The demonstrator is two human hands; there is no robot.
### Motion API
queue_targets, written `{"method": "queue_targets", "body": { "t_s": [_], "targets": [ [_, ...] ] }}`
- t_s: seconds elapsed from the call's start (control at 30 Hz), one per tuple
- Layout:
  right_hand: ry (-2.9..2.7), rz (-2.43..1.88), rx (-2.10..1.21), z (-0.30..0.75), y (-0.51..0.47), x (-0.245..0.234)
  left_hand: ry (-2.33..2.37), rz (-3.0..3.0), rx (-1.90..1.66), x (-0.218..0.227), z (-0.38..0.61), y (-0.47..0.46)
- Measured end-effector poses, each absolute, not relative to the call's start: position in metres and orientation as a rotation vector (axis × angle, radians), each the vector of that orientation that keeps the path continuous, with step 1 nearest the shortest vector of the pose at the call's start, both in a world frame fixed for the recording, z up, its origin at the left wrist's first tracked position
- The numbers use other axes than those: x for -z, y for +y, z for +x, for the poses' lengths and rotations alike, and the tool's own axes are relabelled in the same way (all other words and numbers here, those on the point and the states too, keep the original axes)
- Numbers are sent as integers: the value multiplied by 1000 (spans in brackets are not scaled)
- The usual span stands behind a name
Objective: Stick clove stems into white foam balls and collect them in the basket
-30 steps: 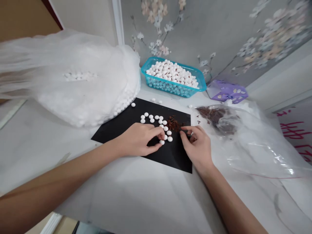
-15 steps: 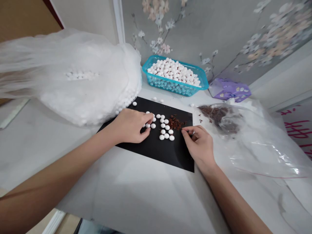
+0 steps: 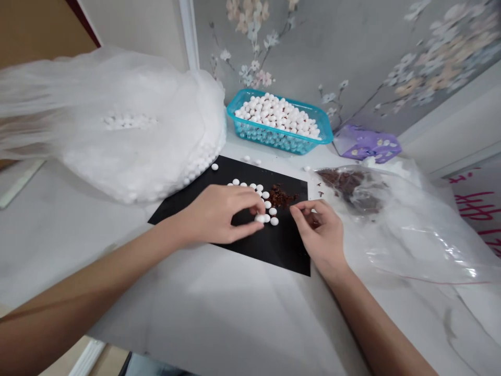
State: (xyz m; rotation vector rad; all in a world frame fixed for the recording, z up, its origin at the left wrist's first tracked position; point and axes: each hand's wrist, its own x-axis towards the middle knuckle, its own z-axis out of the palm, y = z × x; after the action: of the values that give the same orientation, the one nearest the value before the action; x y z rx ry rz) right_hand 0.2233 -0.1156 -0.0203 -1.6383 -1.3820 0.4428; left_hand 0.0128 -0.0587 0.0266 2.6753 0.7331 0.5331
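My left hand (image 3: 225,214) reaches over a black sheet (image 3: 250,253), its thumb and fingertips closed around a small white ball (image 3: 260,219). Against that ball lie more loose white balls (image 3: 274,221), and others behind the hand are partly covered by it. At the sheet's right edge, my right hand (image 3: 323,230) is pinched, thumb against index finger; anything between the tips is too small to make out. Just beyond those tips sits a little heap of reddish-brown flakes (image 3: 279,196) on the sheet.
A blue plastic basket (image 3: 279,144) full of white balls stands by the wall. To the left bulges a large translucent bag (image 3: 144,151) of white balls. On the right lie a clear bag (image 3: 422,230) with brown flakes and a purple packet (image 3: 368,143).
My left hand has moved right and slightly nearer me, from the left group of balls to the ball at the lower right group. The right hand has stayed in its pinch.
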Motion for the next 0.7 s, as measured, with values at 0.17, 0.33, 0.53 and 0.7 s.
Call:
{"method": "queue_targets", "body": {
  "t_s": [0.17,0.33,0.53,0.7],
  "targets": [
    [-1371,-1614,-826,221,-124,-2,567,2539,-376,-20,20,-69],
    [-1343,-1487,-1460,213,-135,-19,651,2525,-265,-15,21,-65],
    [-1324,-1491,-1595,204,-138,-12,676,2465,-226,-18,22,-63],
    [-1370,-1568,-1482,199,-138,-10,668,2463,-218,-17,22,-62]
  ]
}}
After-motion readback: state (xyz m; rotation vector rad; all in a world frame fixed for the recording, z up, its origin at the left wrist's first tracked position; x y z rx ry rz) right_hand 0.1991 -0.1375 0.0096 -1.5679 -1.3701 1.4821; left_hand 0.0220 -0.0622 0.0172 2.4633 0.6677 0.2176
